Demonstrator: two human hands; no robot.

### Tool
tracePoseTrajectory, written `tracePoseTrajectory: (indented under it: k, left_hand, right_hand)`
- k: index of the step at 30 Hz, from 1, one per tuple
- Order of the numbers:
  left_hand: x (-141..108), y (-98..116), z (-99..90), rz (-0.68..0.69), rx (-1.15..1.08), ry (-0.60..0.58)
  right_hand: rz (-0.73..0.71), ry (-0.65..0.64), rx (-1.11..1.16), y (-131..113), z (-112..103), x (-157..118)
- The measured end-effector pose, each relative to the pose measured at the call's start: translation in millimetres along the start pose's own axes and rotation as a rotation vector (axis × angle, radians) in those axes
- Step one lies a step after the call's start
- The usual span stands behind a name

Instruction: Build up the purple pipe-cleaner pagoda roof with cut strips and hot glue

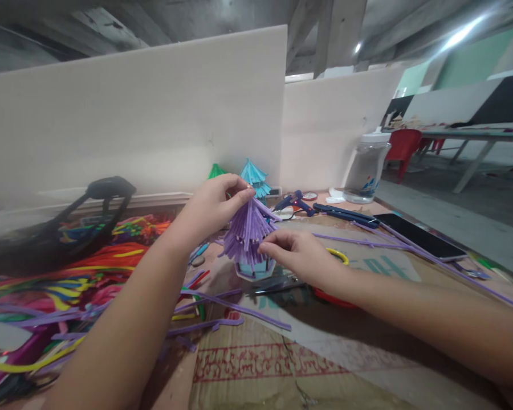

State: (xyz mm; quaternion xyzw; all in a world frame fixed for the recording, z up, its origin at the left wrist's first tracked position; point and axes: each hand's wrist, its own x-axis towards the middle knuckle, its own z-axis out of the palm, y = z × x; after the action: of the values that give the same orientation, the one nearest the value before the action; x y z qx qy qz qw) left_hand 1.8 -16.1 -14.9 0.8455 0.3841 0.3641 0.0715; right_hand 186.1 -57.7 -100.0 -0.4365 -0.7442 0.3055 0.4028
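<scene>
A small tiered pavilion model (250,228) made of purple pipe cleaners stands upright on a pale blue base in the middle of the table. My left hand (222,199) pinches the tip of its upper roof between thumb and fingers. At the right edge of the lower roof, my right hand (299,256) has thumb and forefinger closed together; what lies between them is too small to make out. Under that hand lie scissors (273,286), partly hidden. Behind the model stand a blue pavilion model (253,171) and a green one (216,170).
Loose colored pipe cleaners (123,259) are heaped at left beside a black strapped object (106,193). A glue gun (294,202), a blue cutter knife (346,214), a phone (421,234) and a water bottle (366,168) lie or stand at right. A white partition (154,114) rises behind.
</scene>
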Motion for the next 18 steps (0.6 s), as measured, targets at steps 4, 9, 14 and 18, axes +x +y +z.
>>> tracePoseTrajectory:
  k: [4,9,14,18]
  left_hand:
    - [0.4,0.0,0.3,0.000,0.002,-0.005]
    - [0.3,-0.3,0.3,0.007,0.008,-0.006]
    - [0.0,-0.8,-0.6,-0.008,0.005,-0.011]
    - [-0.2,-0.8,-0.6,-0.013,-0.006,-0.018]
  right_hand:
    - [0.032,0.000,0.043,-4.2,-2.2,-0.7]
    - [0.090,-0.030,0.109,-6.3,-2.4,-0.2]
    - [0.059,-0.110,0.007,-6.2,-10.8,5.6]
    - [-0.104,-0.087,-0.260,-8.2,-31.9,8.8]
